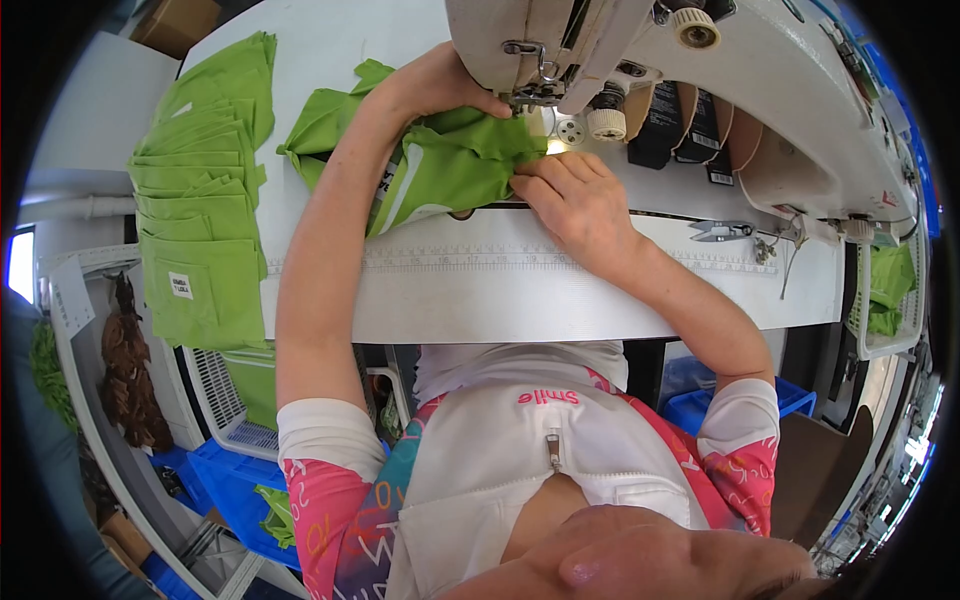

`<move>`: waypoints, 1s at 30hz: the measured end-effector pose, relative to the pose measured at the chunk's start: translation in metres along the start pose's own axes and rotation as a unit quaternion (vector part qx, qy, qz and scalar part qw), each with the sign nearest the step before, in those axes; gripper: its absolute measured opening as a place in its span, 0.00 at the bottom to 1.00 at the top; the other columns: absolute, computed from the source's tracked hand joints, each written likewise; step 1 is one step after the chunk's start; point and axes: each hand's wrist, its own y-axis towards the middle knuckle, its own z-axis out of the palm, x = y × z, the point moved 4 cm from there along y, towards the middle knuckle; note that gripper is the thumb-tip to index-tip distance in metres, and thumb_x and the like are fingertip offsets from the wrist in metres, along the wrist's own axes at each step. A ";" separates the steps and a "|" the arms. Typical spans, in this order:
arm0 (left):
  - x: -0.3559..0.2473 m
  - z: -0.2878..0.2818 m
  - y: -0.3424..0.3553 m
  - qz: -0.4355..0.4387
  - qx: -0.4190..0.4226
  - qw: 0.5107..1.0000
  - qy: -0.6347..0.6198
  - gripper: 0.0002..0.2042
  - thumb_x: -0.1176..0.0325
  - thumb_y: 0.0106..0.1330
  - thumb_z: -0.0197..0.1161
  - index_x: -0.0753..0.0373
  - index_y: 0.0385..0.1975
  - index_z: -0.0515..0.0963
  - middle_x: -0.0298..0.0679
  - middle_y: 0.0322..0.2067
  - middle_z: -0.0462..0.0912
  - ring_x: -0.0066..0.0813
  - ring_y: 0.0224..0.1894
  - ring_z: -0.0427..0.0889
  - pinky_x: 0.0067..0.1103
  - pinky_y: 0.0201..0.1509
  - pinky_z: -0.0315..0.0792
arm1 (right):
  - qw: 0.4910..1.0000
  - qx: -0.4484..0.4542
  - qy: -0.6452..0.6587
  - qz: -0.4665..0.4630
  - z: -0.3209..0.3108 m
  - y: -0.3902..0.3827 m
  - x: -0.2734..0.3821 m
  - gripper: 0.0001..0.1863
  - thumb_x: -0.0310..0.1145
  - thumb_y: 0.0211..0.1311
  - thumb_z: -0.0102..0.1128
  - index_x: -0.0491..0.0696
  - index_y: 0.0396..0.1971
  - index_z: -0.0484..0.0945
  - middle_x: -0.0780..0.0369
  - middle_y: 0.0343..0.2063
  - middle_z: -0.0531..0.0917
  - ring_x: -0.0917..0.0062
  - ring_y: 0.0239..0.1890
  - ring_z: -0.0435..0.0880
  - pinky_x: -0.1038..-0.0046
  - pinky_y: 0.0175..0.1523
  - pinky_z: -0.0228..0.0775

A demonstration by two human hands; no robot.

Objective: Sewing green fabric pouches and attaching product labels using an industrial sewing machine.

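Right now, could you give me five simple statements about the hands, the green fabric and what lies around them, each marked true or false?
1. The left hand touches the green fabric piece beside the sewing machine. True.
2. The right hand grips the thread snips. False: it is on the fabric's right edge, and the snips lie on the table.
3. Overlapping green fabric panels lie left of the left forearm. True.
4. The fabric piece being handled is plain brown. False: it is green with white strips.
5. A blue crate sits at the lower left. True.
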 end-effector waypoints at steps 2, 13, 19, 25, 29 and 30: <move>0.003 0.000 0.000 0.025 -0.005 1.000 -0.002 0.26 0.68 0.38 0.76 0.66 0.41 0.78 0.40 0.34 0.83 0.30 0.38 0.79 0.24 0.44 0.72 | 1.000 -0.006 0.005 0.001 0.001 0.000 -0.001 0.09 0.27 0.40 0.56 0.45 0.27 0.75 0.64 0.26 0.74 0.74 0.31 0.74 0.74 0.37 0.65; -0.047 0.031 -0.095 0.186 -0.043 0.959 0.211 0.11 0.69 0.56 0.62 0.67 0.37 0.80 0.42 0.39 0.82 0.35 0.42 0.81 0.28 0.47 0.72 | 0.999 0.017 0.040 0.027 0.004 -0.004 -0.006 0.10 0.24 0.40 0.61 0.44 0.28 0.77 0.63 0.30 0.77 0.72 0.34 0.75 0.72 0.39 0.65; -0.016 0.058 -0.109 0.227 -0.162 0.934 0.222 0.10 0.71 0.57 0.61 0.60 0.38 0.81 0.35 0.45 0.81 0.35 0.46 0.75 0.30 0.52 0.68 | 0.997 0.031 0.074 -0.007 -0.009 -0.013 -0.009 0.15 0.23 0.42 0.60 0.45 0.35 0.80 0.64 0.39 0.80 0.71 0.43 0.77 0.71 0.46 0.68; -0.004 0.049 -0.088 0.232 -0.172 0.937 0.195 0.09 0.70 0.57 0.62 0.58 0.37 0.82 0.33 0.45 0.81 0.37 0.47 0.74 0.29 0.52 0.68 | 0.997 0.039 0.068 0.000 -0.004 -0.004 -0.026 0.16 0.22 0.43 0.60 0.48 0.37 0.80 0.66 0.40 0.81 0.69 0.42 0.76 0.69 0.46 0.69; 0.004 0.042 -0.071 0.245 -0.171 0.936 0.185 0.09 0.70 0.57 0.62 0.58 0.37 0.82 0.33 0.44 0.81 0.37 0.47 0.74 0.30 0.52 0.68 | 0.996 0.046 0.058 0.051 0.003 0.000 -0.035 0.16 0.23 0.44 0.60 0.50 0.38 0.79 0.64 0.35 0.80 0.67 0.36 0.75 0.67 0.41 0.69; 0.007 0.040 -0.066 0.255 -0.175 0.933 0.182 0.09 0.70 0.57 0.62 0.58 0.37 0.82 0.33 0.44 0.81 0.37 0.46 0.74 0.30 0.52 0.68 | 0.996 0.046 0.057 0.050 0.004 0.001 -0.035 0.16 0.23 0.44 0.60 0.50 0.38 0.79 0.64 0.35 0.80 0.67 0.36 0.75 0.67 0.41 0.69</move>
